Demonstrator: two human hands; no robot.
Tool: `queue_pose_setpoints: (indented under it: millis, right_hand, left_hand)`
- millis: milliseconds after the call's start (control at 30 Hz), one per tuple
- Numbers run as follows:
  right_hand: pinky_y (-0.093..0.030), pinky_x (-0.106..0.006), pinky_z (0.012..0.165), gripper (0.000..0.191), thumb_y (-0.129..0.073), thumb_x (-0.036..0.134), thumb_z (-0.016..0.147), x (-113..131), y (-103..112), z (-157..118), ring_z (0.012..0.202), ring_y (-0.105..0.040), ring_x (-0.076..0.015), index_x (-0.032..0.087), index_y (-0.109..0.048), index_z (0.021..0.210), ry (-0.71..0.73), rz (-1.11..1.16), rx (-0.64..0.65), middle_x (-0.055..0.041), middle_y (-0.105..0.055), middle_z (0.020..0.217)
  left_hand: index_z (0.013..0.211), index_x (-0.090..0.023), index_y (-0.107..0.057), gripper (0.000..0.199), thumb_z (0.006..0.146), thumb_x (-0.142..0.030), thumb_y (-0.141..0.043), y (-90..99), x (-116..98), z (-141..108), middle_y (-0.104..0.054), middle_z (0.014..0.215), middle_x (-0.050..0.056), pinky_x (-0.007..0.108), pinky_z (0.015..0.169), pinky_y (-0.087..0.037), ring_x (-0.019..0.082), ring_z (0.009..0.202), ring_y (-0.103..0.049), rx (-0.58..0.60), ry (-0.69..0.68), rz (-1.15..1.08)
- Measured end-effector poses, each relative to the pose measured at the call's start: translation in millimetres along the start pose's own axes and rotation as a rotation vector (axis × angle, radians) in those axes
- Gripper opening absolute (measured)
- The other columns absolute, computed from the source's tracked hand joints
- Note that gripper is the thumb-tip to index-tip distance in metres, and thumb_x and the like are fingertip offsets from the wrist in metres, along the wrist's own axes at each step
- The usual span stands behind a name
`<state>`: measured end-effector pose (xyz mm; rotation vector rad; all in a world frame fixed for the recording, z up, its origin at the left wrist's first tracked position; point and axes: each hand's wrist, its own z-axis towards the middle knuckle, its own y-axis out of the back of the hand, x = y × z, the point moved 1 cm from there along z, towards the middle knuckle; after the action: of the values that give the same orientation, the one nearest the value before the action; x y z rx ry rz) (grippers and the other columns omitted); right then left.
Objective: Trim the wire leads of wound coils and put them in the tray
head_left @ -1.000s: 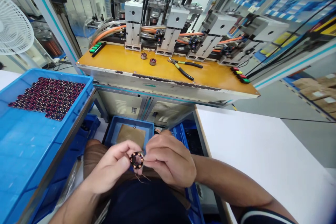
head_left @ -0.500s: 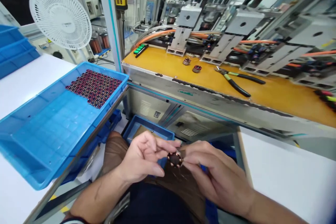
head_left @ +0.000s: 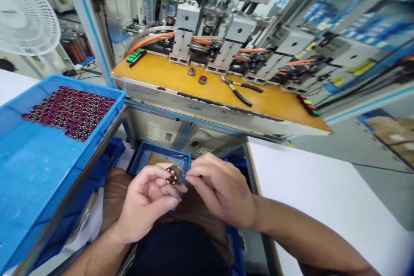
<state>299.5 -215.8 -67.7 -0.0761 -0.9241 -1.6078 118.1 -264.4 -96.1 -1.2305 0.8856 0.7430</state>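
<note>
A small wound motor stator (head_left: 174,174), dark with copper coils round its ring, is held above my lap. My left hand (head_left: 147,202) grips it with the fingers behind and below, the thumb lying lower. Just to the right, my right hand (head_left: 223,189) pinches thumb and forefinger together on what looks like a thin wire at the stator's side; the wire is barely visible. On the left, a blue tray (head_left: 42,155) holds many similar stators (head_left: 74,110) packed in rows.
On the machine's yellow ledge (head_left: 155,73) lie two loose stators (head_left: 202,79), cutting pliers (head_left: 239,90) and coloured marker-like pieces (head_left: 308,105). A lower blue bin (head_left: 137,155) stands beyond my knees. At right is a white tabletop (head_left: 310,189); a white fan (head_left: 26,13) stands at left.
My view has swung to the right. The stator has turned in my fingers; my left hand has closed on it, and my right hand has moved from its rim to beside it.
</note>
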Motion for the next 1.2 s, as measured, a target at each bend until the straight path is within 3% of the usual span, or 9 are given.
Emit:
queue_pose_setpoints:
  millis: [167, 300, 433, 533, 633, 800, 933, 1033, 1200]
  right_hand:
    - [-0.051, -0.022, 0.066, 0.006, -0.054, 0.014, 0.095, -3, 1, 3, 0.073, -0.06, -0.0113, 0.016, -0.058, 0.091, 0.017, 0.185, -0.005, -0.0033, -0.064, 0.078]
    - [-0.051, -0.022, 0.066, 0.006, -0.053, 0.014, 0.096, -8, 3, 3, 0.073, -0.059, -0.0117, 0.016, -0.057, 0.093, 0.116, 0.224, 0.019, -0.0035, -0.064, 0.077]
    - [-0.05, -0.021, 0.065, 0.004, -0.056, 0.014, 0.095, -10, 6, 2, 0.073, -0.06, -0.0114, 0.016, -0.059, 0.093, 0.112, 0.204, 0.043, -0.0039, -0.066, 0.078]
    - [-0.05, -0.022, 0.066, 0.006, -0.057, 0.012, 0.094, -9, 7, 1, 0.072, -0.06, -0.0111, 0.016, -0.06, 0.091, 0.057, 0.167, 0.006, -0.0037, -0.068, 0.079]
    - [-0.05, -0.023, 0.064, 0.009, -0.057, 0.013, 0.094, -9, 7, 2, 0.069, -0.06, -0.0111, 0.016, -0.06, 0.086, -0.045, 0.161, -0.049, -0.0035, -0.066, 0.076]
    - [-0.052, -0.024, 0.065, 0.009, -0.057, 0.014, 0.094, -10, 9, 4, 0.07, -0.06, -0.0113, 0.016, -0.06, 0.085, -0.011, 0.287, -0.084, -0.0038, -0.066, 0.075]
    - [-0.053, -0.022, 0.066, 0.007, -0.057, 0.013, 0.094, -12, 13, 4, 0.071, -0.061, -0.0105, 0.015, -0.06, 0.088, 0.063, 0.32, -0.035, -0.0038, -0.067, 0.074]
    - [-0.053, -0.021, 0.065, 0.009, -0.056, 0.014, 0.095, -13, 16, 4, 0.07, -0.061, -0.0101, 0.015, -0.06, 0.087, 0.083, 0.294, -0.014, -0.0038, -0.067, 0.074]
    - [-0.052, -0.022, 0.065, 0.009, -0.056, 0.012, 0.094, -15, 17, 2, 0.069, -0.061, -0.0103, 0.015, -0.06, 0.086, 0.054, 0.271, -0.06, -0.0043, -0.068, 0.075]
  left_hand:
    - [0.101, -0.027, -0.068, 0.029, 0.076, -0.03, -0.082, 1.0, -2, 7, -0.071, 0.121, 0.002, 0.035, 0.101, -0.052, 0.024, 0.122, -0.063, 0.009, -0.008, -0.166]
    - [0.107, -0.015, -0.07, 0.046, 0.087, -0.056, -0.063, -1.1, 2, 13, -0.074, 0.099, 0.01, 0.026, 0.081, -0.055, 0.018, 0.091, -0.07, 0.137, 0.241, -0.149]
    - [0.104, -0.018, -0.068, 0.028, 0.092, -0.042, -0.062, 0.3, 6, 11, -0.069, 0.071, 0.002, 0.021, 0.064, -0.051, 0.011, 0.063, -0.064, 0.183, 0.29, -0.043]
    - [0.115, -0.028, -0.064, 0.021, 0.094, -0.025, -0.061, 2.3, 6, 8, -0.07, 0.077, -0.002, 0.02, 0.064, -0.053, 0.01, 0.067, -0.067, 0.081, 0.165, 0.043]
    - [0.104, -0.028, -0.068, 0.02, 0.087, -0.016, -0.069, 1.8, 4, 9, -0.073, 0.102, -0.001, 0.022, 0.072, -0.057, 0.012, 0.081, -0.072, 0.027, 0.058, 0.031]
    - [0.09, -0.024, -0.07, 0.017, 0.079, -0.032, -0.079, -1.1, 1, 19, -0.074, 0.107, -0.002, 0.026, 0.098, -0.053, 0.017, 0.11, -0.068, 0.029, 0.026, -0.226]
    - [0.099, -0.016, -0.072, 0.042, 0.089, -0.055, -0.06, -6.1, 6, 26, -0.074, 0.093, 0.008, 0.028, 0.082, -0.057, 0.017, 0.085, -0.07, 0.164, 0.293, -0.171]
    - [0.097, -0.016, -0.071, 0.034, 0.092, -0.048, -0.06, -9.0, 7, 25, -0.071, 0.074, 0.005, 0.026, 0.068, -0.056, 0.014, 0.068, -0.067, 0.265, 0.383, -0.126]
    - [0.114, -0.026, -0.065, 0.021, 0.093, -0.024, -0.063, -6.6, 8, 22, -0.072, 0.08, 0.0, 0.023, 0.069, -0.057, 0.011, 0.071, -0.069, 0.161, 0.19, -0.004]
